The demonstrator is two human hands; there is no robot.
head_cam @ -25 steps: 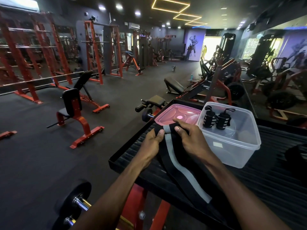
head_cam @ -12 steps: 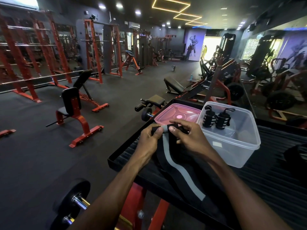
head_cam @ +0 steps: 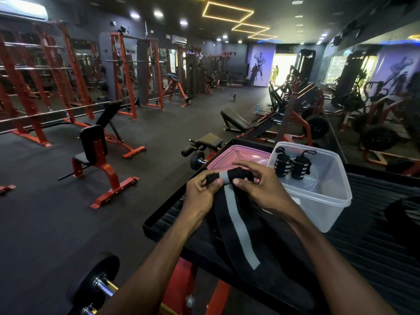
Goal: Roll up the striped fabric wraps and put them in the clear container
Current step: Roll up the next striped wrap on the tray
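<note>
One black ribbed tray (head_cam: 375, 235) fills the lower right of the frame. On it, right of centre, sits the clear container (head_cam: 327, 201) with two rolled wraps (head_cam: 292, 165) inside. At centre, the left hand (head_cam: 201, 192) and right hand (head_cam: 261, 186) pinch the rolled end of a black wrap (head_cam: 236, 223) with a grey stripe.

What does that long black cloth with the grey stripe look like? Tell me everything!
The wrap is a long black fabric band with one grey stripe down its middle. Its far end is curled into a small roll, pinched between the left hand and right hand. The rest lies flat and unrolled across the black tray, trailing toward the person. It sits just before the pink lid, beside the clear container.
</note>
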